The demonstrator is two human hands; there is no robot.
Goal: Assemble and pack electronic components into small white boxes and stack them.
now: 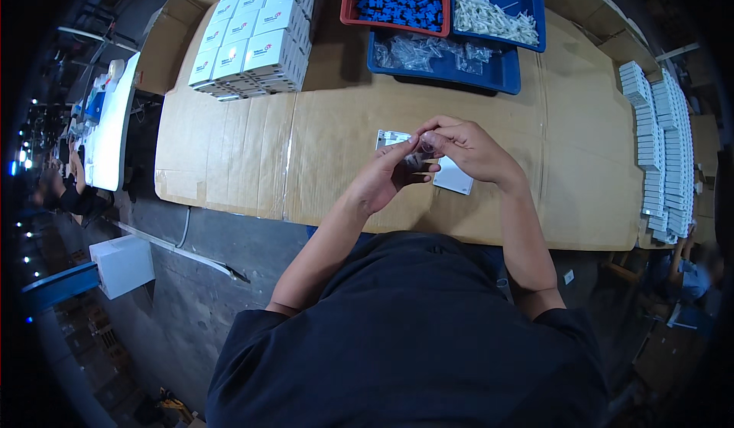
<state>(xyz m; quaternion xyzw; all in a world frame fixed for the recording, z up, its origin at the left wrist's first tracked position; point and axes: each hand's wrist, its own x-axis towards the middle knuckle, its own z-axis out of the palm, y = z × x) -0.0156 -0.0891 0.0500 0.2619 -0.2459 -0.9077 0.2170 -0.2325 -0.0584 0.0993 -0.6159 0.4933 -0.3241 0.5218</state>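
My left hand (382, 176) and my right hand (475, 151) meet over the near middle of the table. Pinched between their fingertips is a small clear plastic bag (426, 146); what it contains, if anything, is too small to make out. Below the hands lies a flat white piece (454, 177), partly covered by my right hand. Just beyond my left fingers shows a white rectangular piece with grey details (391, 137). My hands hide where these two white pieces meet, so I cannot tell whether they are joined.
Cardboard covers the table (229, 153). White boxes (256, 34) are stacked at the far left. Ahead stand a red tray (348, 11) of blue parts, a blue tray (540, 15) of white parts and a lower blue tray (497, 82) of clear bags. White pieces (664, 145) are stacked at right.
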